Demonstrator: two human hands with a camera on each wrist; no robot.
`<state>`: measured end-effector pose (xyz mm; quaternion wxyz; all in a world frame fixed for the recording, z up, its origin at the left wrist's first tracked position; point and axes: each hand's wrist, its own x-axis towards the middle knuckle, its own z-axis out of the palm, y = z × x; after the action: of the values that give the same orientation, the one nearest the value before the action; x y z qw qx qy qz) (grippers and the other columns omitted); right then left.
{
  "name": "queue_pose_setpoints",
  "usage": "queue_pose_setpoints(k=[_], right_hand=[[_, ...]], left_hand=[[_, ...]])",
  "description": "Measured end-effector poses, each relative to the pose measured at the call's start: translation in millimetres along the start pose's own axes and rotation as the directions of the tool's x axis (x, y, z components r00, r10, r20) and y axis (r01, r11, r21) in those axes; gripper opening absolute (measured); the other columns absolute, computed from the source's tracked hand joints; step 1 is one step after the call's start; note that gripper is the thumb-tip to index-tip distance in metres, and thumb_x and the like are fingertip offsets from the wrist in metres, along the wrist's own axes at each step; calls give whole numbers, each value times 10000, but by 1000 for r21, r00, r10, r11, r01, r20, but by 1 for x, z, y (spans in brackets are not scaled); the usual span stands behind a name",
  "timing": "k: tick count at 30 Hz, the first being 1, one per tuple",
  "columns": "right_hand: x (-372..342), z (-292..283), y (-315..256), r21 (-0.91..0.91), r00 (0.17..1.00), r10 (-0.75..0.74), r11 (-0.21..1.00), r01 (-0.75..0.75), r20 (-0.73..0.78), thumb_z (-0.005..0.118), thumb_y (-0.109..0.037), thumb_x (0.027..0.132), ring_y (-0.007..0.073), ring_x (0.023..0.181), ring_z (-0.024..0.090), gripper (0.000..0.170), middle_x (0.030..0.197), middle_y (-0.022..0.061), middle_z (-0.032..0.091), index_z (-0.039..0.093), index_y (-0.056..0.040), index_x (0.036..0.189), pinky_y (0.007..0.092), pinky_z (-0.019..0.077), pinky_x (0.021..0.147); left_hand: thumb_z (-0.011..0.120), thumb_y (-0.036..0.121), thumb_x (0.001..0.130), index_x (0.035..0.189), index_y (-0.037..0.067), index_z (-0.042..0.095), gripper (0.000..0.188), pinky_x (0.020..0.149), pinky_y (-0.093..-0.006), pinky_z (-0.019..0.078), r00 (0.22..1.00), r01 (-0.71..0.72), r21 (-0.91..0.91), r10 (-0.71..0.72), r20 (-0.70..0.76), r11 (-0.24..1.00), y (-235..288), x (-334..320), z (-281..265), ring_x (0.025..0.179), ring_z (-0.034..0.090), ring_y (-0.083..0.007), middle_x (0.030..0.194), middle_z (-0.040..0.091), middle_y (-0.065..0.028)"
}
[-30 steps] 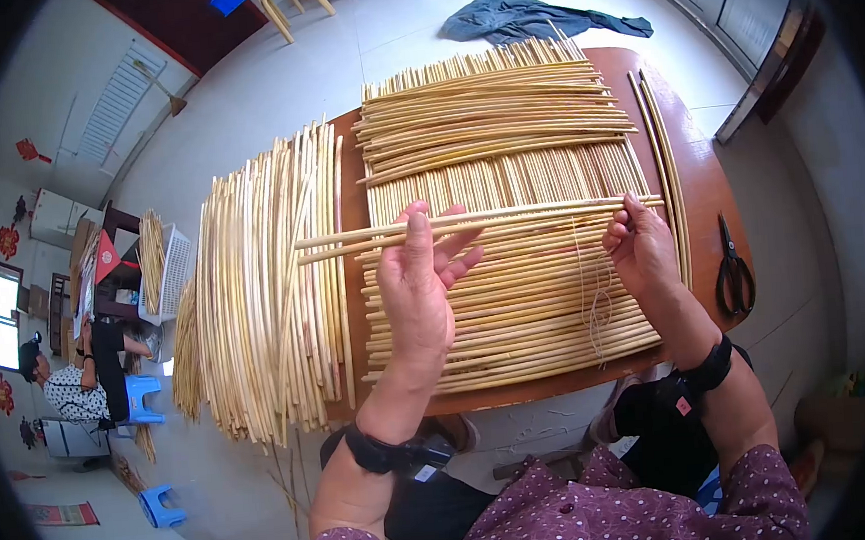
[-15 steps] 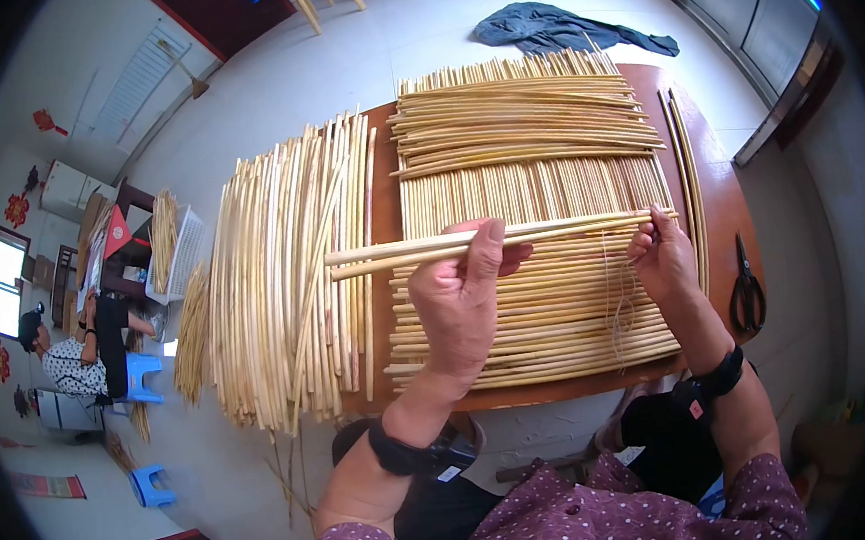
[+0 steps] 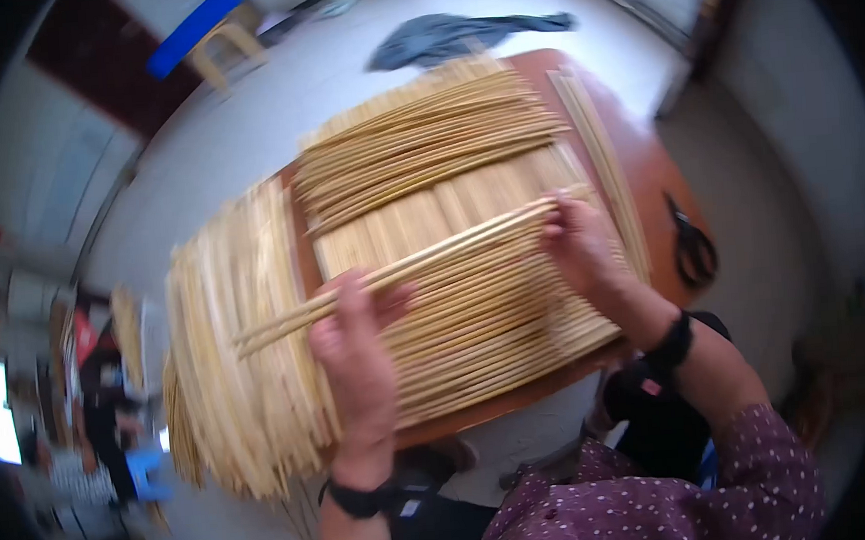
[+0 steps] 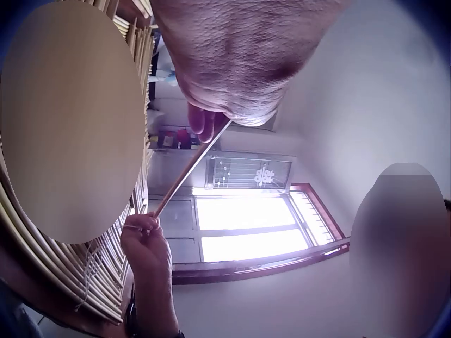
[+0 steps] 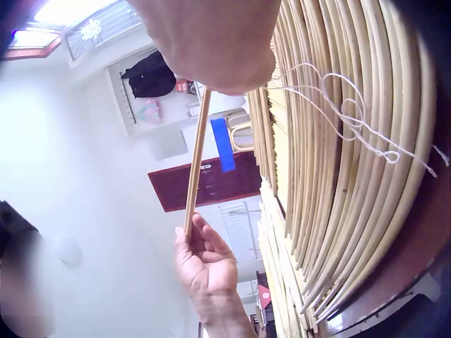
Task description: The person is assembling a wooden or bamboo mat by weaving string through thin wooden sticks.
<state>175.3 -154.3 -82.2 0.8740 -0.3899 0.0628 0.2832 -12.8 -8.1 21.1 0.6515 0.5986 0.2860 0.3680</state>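
Note:
Two pale, peeled-looking thin sticks [image 3: 461, 243] are held up across the table, over rows of similar sticks. My left hand [image 3: 357, 361] holds them toward their left end, thumb in front and fingers behind. At the right end, my right hand [image 3: 584, 249] pinches them between thumb and fingertips. Below the hands lies a row of crosswise sticks [image 3: 486, 316]. Thin white string [image 5: 390, 156] with loops and loose ends trails over that row, beneath the right hand. Behind it runs a layer of sticks set lengthwise [image 3: 428, 210], topped by a crosswise bundle [image 3: 434, 144].
A thick pile of sticks [image 3: 226, 395] overhangs the left side of the brown table [image 3: 647, 180]. Black scissors [image 3: 688, 242] and a few separate sticks [image 3: 600, 148] lie at the right. Dark cloth [image 3: 456, 38] is on the floor beyond. Another person [image 3: 107, 418] sits far left.
The head view has swung and blurred, so table and sticks now slant. My left hand has shifted along the sticks, toward the middle and then back leftward; the right hand keeps its pinch.

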Motion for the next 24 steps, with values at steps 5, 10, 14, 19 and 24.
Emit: queue_pose_setpoints(k=[5, 10, 14, 19, 24], right_hand=[[-26, 15, -13, -206, 981, -182, 959, 192, 65, 568, -271, 969, 82, 574, 528, 226, 684, 9, 547, 544, -70, 869, 231, 446, 513], [-36, 35, -16, -283, 978, -175, 938, 199, 110, 544, -292, 982, 71, 582, 527, 265, 688, 9, 551, 545, -55, 863, 222, 467, 534], [-36, 34, -21, -322, 983, -155, 930, 180, 102, 525, -291, 991, 64, 589, 529, 279, 680, 6, 550, 543, -52, 847, 222, 477, 547], [-35, 32, -25, -307, 984, -174, 935, 178, 41, 509, -264, 992, 79, 558, 524, 278, 634, 9, 540, 531, -54, 811, 245, 467, 536], [-36, 34, -30, -324, 976, -211, 921, 217, 55, 522, -251, 987, 77, 539, 522, 270, 634, 9, 534, 546, -36, 827, 241, 465, 513]], left_hand=[[649, 258, 916, 1025, 48, 644, 237, 652, -237, 594, 971, 219, -253, -235, -34, 942, -33, 21, -23, 809, 693, -166, 908, 691, -90], [658, 260, 911, 1006, 71, 650, 212, 654, -231, 594, 946, 280, -282, -314, -85, 918, -45, 26, -42, 822, 684, -143, 907, 690, -84], [654, 258, 914, 999, 77, 652, 200, 662, -231, 597, 947, 283, -275, -314, -75, 919, -45, 27, -38, 819, 684, -137, 909, 692, -80], [652, 253, 917, 1006, 69, 651, 205, 663, -228, 598, 939, 304, -276, -335, -74, 912, -53, 31, -34, 820, 682, -138, 909, 687, -76], [647, 250, 922, 1003, 65, 648, 203, 659, -227, 598, 930, 328, -310, -363, -63, 892, -60, 35, -31, 821, 679, -137, 918, 677, -67]])
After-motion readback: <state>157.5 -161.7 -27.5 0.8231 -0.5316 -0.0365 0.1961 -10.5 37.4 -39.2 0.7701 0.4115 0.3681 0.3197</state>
